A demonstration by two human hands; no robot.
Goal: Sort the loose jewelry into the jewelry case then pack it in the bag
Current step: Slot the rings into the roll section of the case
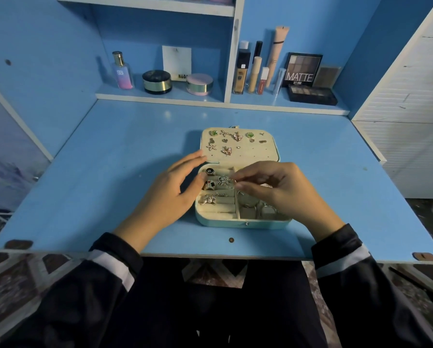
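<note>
A small teal jewelry case (243, 223) lies open on the blue desk (110, 159). Its raised lid (238, 145) carries several earrings and studs. Several rings (214, 184) sit in the padded slots on the left side of the base, and thin hoops lie in the right compartments. My left hand (170, 194) rests against the case's left edge with straight fingers. My right hand (273, 189) hovers over the base and pinches a small ring between thumb and forefinger, just right of the ring slots. No bag is in view.
The back shelf holds a perfume bottle (122, 71), two round compacts (157, 81), foundation and lip tubes (254, 71) and eyeshadow palettes (311, 94). A white cabinet (411, 121) stands at the right. A small coin-like disc (231, 239) lies near the desk's front edge.
</note>
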